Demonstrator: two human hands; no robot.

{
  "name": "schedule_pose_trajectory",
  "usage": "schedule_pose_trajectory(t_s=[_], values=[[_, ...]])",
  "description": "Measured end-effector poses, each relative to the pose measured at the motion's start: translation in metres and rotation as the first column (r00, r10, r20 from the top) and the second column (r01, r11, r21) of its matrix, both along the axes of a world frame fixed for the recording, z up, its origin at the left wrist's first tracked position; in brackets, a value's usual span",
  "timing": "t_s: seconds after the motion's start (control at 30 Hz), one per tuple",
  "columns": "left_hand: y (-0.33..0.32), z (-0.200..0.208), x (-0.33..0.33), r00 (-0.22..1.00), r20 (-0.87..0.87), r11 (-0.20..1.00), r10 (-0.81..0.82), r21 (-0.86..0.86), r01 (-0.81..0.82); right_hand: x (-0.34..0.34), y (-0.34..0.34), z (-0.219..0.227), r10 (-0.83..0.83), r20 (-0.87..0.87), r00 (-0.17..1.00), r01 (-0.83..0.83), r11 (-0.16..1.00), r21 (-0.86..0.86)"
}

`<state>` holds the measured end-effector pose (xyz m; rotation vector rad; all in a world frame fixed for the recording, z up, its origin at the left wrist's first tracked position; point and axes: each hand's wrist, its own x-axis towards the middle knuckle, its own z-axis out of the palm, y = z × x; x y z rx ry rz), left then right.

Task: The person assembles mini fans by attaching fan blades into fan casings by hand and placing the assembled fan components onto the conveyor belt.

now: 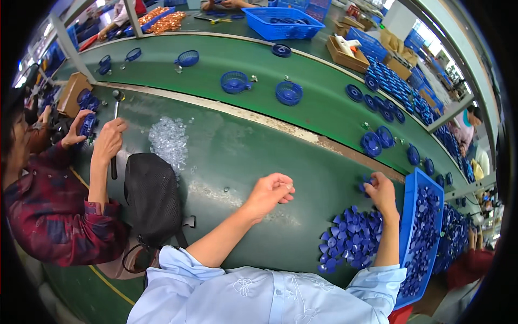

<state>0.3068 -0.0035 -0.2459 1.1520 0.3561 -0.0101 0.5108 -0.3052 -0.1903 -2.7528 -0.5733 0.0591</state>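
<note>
My left hand (271, 195) is over the middle of the green table, its fingers curled and thumb pressed in; something small and pale shows at the fingertips, too small to name. To the right, my right hand (382, 193) pinches a small blue fan blade (364, 185), partly hidden by the fingers. Just below that hand lies a loose pile of blue fan blades (350, 237). A blue plastic bin (410, 202) full of more such blades stands beside my right forearm. Several small clear plastic pieces (169, 141) form a heap farther left.
A black bag (154, 191) sits left of my left forearm. Beyond it, a co-worker (65, 216) holds a dark-handled tool (115, 132) and a blue part. Past the table's raised edge runs a green conveyor belt (324, 116) carrying blue round fan guards (289, 93).
</note>
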Motion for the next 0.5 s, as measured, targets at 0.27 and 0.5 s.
schedule_pose_trajectory(t_s=[0.27,0.5], values=[[0.011,-0.027,0.005,0.981,0.069,0.954,0.179,0.232,-0.19,-0.022,0.158,0.026,0.593,-0.256,0.763,-0.638,0.755,-0.15],[0.003,-0.017,-0.001,0.989,0.112,0.828,0.099,0.542,-0.145,0.066,0.286,-0.028,0.489,0.506,0.711,-0.551,0.834,-0.031]])
